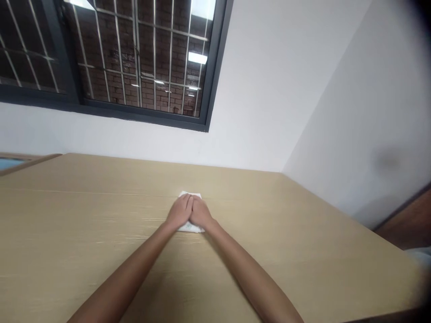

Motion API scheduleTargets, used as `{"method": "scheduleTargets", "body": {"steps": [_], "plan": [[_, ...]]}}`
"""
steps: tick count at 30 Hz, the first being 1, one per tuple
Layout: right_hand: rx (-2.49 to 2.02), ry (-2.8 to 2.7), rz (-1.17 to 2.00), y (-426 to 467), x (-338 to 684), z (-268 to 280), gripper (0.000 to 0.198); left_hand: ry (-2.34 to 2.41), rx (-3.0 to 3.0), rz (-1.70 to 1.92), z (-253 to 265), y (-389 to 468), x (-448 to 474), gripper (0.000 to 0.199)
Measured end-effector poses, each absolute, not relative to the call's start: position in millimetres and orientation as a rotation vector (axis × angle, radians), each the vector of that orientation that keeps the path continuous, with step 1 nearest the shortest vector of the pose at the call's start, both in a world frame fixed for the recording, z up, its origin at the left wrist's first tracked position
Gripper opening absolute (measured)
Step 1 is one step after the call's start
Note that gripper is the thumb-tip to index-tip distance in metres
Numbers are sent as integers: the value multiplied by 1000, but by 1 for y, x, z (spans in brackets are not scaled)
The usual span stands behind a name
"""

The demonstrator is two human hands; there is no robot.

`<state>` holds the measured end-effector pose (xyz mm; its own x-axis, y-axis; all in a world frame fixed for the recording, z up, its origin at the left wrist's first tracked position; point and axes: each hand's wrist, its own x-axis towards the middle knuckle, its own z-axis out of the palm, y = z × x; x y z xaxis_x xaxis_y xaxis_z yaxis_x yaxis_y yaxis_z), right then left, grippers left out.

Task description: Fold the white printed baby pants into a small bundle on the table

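A white folded cloth (pixel 189 228) with faint greenish marks lies flat on the tan wooden tabletop (pixel 262 233). My left hand (pixel 179 211) and my right hand (pixel 200 211) press down on it side by side, touching each other, with the fingers closed together over its middle. The far edge of the cloth shows beyond my fingertips and its near edge shows below my wrists. Its centre is hidden under my hands. Both forearms reach straight forward from the bottom of the view.
Fine seams and light streaks run across the tabletop. White walls (pixel 256 89) meet in a corner behind it. A dark-framed window (pixel 141 114) with metal bars is at the upper left. Beyond the tabletop's left end is a wooden edge (pixel 33 163) beside something blue.
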<state>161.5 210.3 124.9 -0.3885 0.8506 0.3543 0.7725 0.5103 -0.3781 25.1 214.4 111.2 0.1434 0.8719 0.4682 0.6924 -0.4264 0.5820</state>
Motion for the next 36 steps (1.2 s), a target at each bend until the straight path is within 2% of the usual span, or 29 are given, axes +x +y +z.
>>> {"method": "scheduleTargets", "body": {"steps": [4,7,11,15,22,29,36], "plan": [[-1354,-2455,183,213,161,103,75,1529,2255,1005,92,206,38,60],[-1358,-2528,158,217,165,97,86,1551,2288,909,87,208,37,66],[-1421,-2590,198,214,169,105,79,1589,2312,781,86,209,32,75],[-1536,-2576,332,210,177,117,66,1621,2354,640,84,207,24,70],[-1535,-2540,461,199,209,125,67,1677,2399,480,89,202,12,65],[-1544,-2497,467,193,218,125,64,1740,2369,479,89,198,-1,63],[-1668,-2298,390,192,230,121,67,1892,2273,625,86,195,-20,55]]}}
